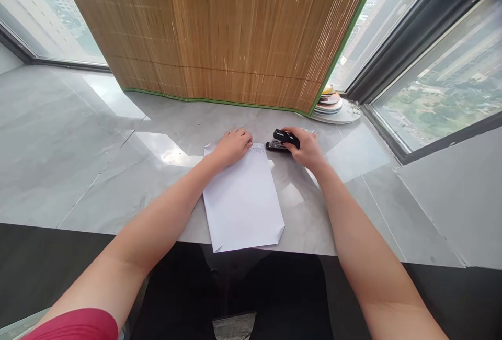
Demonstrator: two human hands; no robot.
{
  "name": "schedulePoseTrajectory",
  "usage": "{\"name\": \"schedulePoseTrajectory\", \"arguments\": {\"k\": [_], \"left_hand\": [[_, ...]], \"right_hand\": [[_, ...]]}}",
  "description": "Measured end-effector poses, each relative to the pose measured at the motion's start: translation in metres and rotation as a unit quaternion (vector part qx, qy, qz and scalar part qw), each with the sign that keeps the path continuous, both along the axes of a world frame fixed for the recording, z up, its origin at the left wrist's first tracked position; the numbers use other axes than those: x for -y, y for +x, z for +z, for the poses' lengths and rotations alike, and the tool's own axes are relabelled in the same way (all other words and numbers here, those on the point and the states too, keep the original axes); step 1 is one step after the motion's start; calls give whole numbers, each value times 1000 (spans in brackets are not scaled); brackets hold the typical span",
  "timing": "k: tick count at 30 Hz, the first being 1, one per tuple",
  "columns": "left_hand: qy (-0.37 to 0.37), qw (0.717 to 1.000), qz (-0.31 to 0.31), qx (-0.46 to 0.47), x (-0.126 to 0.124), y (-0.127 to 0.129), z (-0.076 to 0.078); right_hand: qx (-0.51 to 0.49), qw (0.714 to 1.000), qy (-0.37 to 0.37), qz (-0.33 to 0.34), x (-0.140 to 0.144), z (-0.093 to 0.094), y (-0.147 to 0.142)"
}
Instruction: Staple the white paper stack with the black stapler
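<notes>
The right hand (308, 147)'s grip is closed around the rear half of the stapler (283, 136), thumb low and fingers over the top. The left hand (234, 145) lies palm down on the far left part of the paper (245, 201), fingers bent close together; whether they pinch the sheet or only press on it, one cannot tell.

The stapler sits just beside the paper's far right corner, near some small handwriting (259, 148). Its nose points left, toward the paper, and its long axis runs roughly sideways, across the counter (157, 125). Whether its base touches the counter is unclear.

The stapler should feel stiff, fairly light and perhaps a little slick, so its rear half looks a sound place to hold it. The paper is likely light, limp and quick to slide; a flat palm near an edge would steady it without creasing. Its long axis runs away from the person, leaning slightly left at the far end, and its near corners curl up by the counter's near edge.

Beyond hangs a blind (219, 36), with stacked plates (337, 110) at its lower right, beside the window (443, 78).
</notes>
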State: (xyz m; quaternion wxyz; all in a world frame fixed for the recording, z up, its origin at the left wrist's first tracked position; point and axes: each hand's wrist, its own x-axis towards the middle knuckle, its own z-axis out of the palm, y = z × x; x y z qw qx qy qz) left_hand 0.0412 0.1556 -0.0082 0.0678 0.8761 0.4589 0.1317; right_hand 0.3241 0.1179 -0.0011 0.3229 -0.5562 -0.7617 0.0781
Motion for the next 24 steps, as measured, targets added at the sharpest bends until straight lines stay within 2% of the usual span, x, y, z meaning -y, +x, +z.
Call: {"name": "schedulePoseTrajectory", "arguments": {"k": [5,12,17,24], "left_hand": [[-5,998,-44,43,-8,5,-7],[2,988,-51,148,-11,12,-5],[32,983,-79,161,-14,12,-8],[26,978,-112,175,-16,14,-11]], "right_hand": [[26,999,1,27,3,6,-8],[41,997,3,70,5,10,-10],[39,995,-2,94,10,13,-16],[28,996,-12,88,12,13,-29]]}}
